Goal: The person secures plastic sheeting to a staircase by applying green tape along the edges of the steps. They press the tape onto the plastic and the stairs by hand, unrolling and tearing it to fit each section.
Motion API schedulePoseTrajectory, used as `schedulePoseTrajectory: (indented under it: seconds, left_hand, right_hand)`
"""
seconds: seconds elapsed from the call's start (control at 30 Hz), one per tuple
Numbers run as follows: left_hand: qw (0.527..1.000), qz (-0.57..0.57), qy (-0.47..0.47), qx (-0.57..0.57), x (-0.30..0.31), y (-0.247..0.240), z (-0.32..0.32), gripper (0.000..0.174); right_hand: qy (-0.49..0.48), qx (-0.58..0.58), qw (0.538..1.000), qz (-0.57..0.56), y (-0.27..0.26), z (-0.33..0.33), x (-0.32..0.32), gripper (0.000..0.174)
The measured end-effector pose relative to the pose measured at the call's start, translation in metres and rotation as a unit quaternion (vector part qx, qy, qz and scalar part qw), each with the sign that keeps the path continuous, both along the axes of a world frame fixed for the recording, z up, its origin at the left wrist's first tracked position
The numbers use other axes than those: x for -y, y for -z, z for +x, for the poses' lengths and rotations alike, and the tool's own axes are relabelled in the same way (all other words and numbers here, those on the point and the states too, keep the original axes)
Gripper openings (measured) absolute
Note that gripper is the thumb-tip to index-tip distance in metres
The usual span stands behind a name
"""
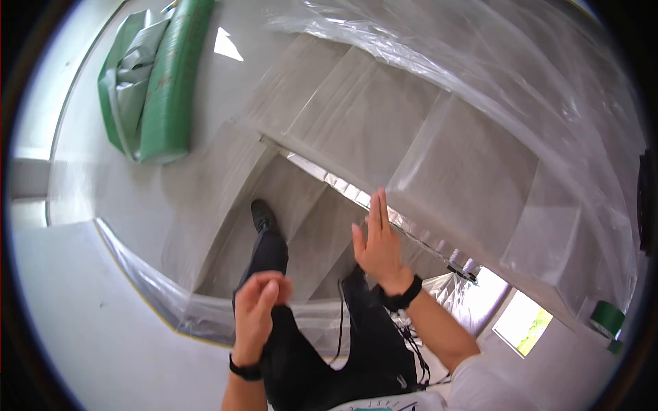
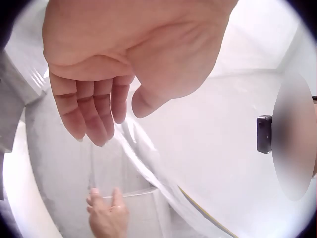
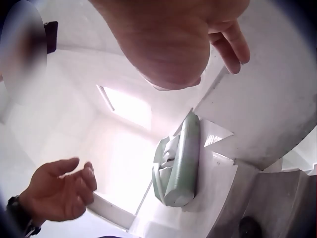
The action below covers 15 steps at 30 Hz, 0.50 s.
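The left hand (image 1: 255, 316) hangs in the air above the legs, fingers loosely curled, holding nothing. In the left wrist view the same hand (image 2: 133, 49) shows its palm, the fingers bent a little. The right hand (image 1: 379, 253) is raised with its fingers straight, in front of the step edge; its fingertips overlap that edge in view, and contact cannot be told. Nothing is in the right hand (image 3: 173, 44) in the right wrist view. Grey steps (image 1: 370, 109) lie around and beyond the hands, with clear plastic film (image 1: 480, 89) along their far side.
A green roll (image 1: 171, 89) with folded silvery sheet lies on the floor at upper left. A shoe (image 1: 262, 215) stands on a lower step. Film (image 1: 212, 318) lines the curved near edge. Green tape (image 1: 607, 319) sits at far right. Black cables (image 1: 419, 353) hang near the right leg.
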<state>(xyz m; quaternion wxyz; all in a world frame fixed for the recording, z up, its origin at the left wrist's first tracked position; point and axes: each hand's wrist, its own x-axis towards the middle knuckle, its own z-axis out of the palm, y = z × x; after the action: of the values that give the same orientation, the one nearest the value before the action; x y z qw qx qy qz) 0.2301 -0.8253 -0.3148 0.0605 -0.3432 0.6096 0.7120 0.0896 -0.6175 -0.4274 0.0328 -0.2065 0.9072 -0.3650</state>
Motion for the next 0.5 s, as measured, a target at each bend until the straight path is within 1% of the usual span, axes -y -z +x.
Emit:
schedulePoseTrajectory:
  seconds: [0.03, 0.1, 0.13, 0.17, 0.2, 0.23, 0.27, 0.3, 0.33, 0.37, 0.4, 0.43, 0.47, 0.5]
  left_hand:
    - [1.0, 0.008, -0.007, 0.024, 0.005, 0.018, 0.002, 0.02]
    - [0.994, -0.015, 0.079, 0.076, 0.007, 0.056, -0.003, 0.021]
    - [0.97, -0.082, 0.208, 0.097, 0.008, 0.064, -0.009, 0.022]
    - [0.924, -0.149, 0.335, 0.111, 0.011, 0.07, -0.018, 0.024]
    - [0.891, -0.184, 0.411, 0.059, 0.011, 0.073, -0.029, 0.026]
    - [0.848, -0.214, 0.484, 0.007, 0.011, 0.08, -0.037, 0.027]
    - [0.845, -0.207, 0.492, 0.002, 0.011, 0.093, -0.041, 0.027]
    - [0.826, -0.202, 0.527, 0.009, 0.011, 0.106, -0.04, 0.03]
    - [0.805, -0.195, 0.559, 0.017, 0.014, 0.117, -0.04, 0.034]
    - [0.804, -0.183, 0.565, 0.016, 0.018, 0.123, -0.04, 0.034]
    - [0.756, -0.203, 0.622, 0.03, 0.022, 0.129, -0.036, 0.032]
    - [0.704, -0.223, 0.673, 0.042, 0.023, 0.133, -0.032, 0.03]
    - [0.725, -0.215, 0.654, 0.023, 0.027, 0.133, -0.027, 0.028]
    - [0.723, -0.213, 0.657, 0.027, 0.033, 0.132, -0.026, 0.028]
  right_hand:
    - [0.01, -0.003, 1.0, 0.003, 0.01, -0.007, 0.007, 0.074]
    - [0.07, 0.022, 0.997, -0.006, 0.023, -0.01, 0.02, 0.078]
    - [0.083, 0.029, 0.996, -0.003, 0.034, -0.016, 0.024, 0.082]
    - [0.087, 0.025, 0.996, 0.001, 0.042, -0.024, 0.028, 0.082]
    - [0.116, 0.027, 0.993, 0.025, 0.046, -0.029, 0.033, 0.083]
    - [0.147, 0.031, 0.987, 0.05, 0.049, -0.029, 0.039, 0.084]
    - [0.169, 0.049, 0.982, 0.073, 0.054, -0.029, 0.044, 0.085]
    - [0.179, 0.051, 0.979, 0.083, 0.058, -0.036, 0.052, 0.085]
    - [0.194, 0.025, 0.977, 0.085, 0.06, -0.042, 0.064, 0.085]
    - [0.206, 0.002, 0.975, 0.087, 0.059, -0.049, 0.077, 0.086]
    - [0.057, 0.006, 0.997, 0.047, 0.058, -0.054, 0.102, 0.087]
    - [-0.095, 0.011, 0.995, 0.003, 0.057, -0.062, 0.121, 0.088]
    - [-0.094, 0.02, 0.995, 0.007, 0.053, -0.066, 0.127, 0.088]
    - [-0.093, -0.053, 0.994, -0.019, 0.049, -0.071, 0.137, 0.084]
